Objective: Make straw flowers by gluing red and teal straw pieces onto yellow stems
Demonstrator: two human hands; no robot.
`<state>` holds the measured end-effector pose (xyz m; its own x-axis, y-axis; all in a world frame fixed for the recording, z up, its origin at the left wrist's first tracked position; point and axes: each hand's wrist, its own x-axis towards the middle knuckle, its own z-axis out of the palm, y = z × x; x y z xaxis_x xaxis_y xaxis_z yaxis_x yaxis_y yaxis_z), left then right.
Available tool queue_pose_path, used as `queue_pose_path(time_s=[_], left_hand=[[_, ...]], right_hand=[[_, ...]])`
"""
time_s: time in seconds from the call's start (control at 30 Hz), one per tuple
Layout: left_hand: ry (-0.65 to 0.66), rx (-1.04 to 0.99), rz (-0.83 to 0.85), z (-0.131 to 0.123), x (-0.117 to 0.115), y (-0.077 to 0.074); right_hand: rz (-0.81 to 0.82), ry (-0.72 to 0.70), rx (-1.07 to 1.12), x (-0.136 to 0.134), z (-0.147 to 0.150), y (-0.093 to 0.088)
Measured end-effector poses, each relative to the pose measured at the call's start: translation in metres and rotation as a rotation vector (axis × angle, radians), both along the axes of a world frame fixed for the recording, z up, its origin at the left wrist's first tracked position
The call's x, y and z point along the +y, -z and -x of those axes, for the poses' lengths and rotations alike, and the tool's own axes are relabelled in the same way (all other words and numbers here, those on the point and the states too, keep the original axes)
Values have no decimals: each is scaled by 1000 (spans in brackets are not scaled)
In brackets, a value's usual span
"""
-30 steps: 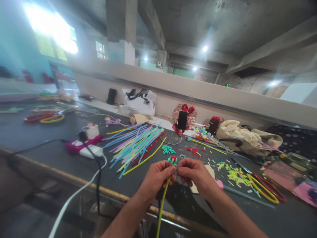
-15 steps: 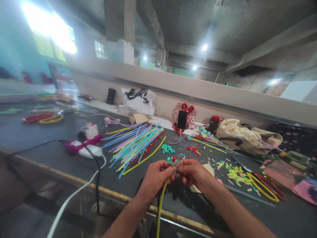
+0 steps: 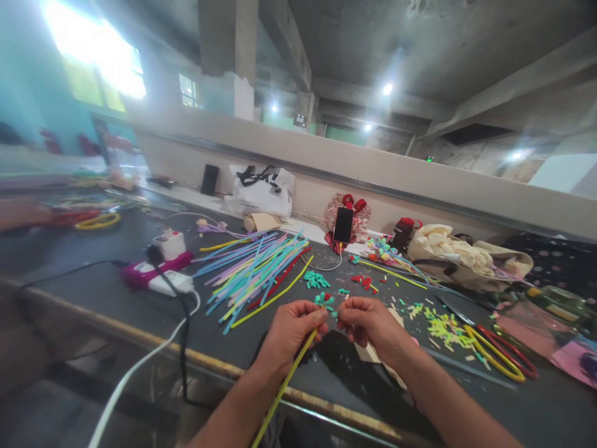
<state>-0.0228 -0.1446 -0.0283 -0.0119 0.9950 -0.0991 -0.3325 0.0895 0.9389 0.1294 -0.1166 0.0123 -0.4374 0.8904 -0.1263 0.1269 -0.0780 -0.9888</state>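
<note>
Pinched in my left hand (image 3: 298, 326) is a yellow stem (image 3: 285, 386), which hangs down past the table edge. At its upper end, just above my fingertips, sits a small flower head (image 3: 324, 301) of teal pieces with red in it. Close on the right, my right hand (image 3: 368, 320) has its thumb and fingers pressed together; a small teal piece (image 3: 334, 314) shows at its fingertips. Behind the hands lie a pile of teal pieces (image 3: 316, 280) and some red pieces (image 3: 364, 282).
Many coloured stems (image 3: 261, 267) lie left of centre, beside a power strip (image 3: 158, 278) with cables. Yellow pieces (image 3: 445, 326) and scissors (image 3: 497, 354) are on the right. A phone (image 3: 343, 225) leans at the back. Another person's blurred hand (image 3: 21, 213) is at far left.
My right hand has moved slightly right, away from the flower head. The stem's lower end has swung left. Another person's hand has come in at the far left.
</note>
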Motion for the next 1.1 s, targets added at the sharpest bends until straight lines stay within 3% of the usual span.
queue_pose_path(time_s=[0.27, 0.53, 0.7, 0.73, 0.8, 0.87, 0.97, 1.1], left_hand=[[38, 15, 7, 0, -1, -2], [97, 16, -16, 0, -3, -6], [49, 35, -4, 0, -2, -5], [46, 37, -2, 0, -2, -5], [51, 45, 3, 1, -3, -6], [69, 56, -1, -1, -5, -9], [128, 116, -14, -13, -6, -16], [329, 346, -86, -44, -2, -17]], right_hand=[[-73, -32, -10, 0, 10, 0], [-16, -133, -45, 4, 7, -3], [-109, 24, -115, -4, -31, -15], [-152, 90, -151, -10, -45, -15], [-371, 267, -432, -27, -74, -13], [-524, 352, -752, -46, -98, -5], [-503, 351, -1011, -65, -115, 12], [-482, 306, -1129, -61, -108, 23]])
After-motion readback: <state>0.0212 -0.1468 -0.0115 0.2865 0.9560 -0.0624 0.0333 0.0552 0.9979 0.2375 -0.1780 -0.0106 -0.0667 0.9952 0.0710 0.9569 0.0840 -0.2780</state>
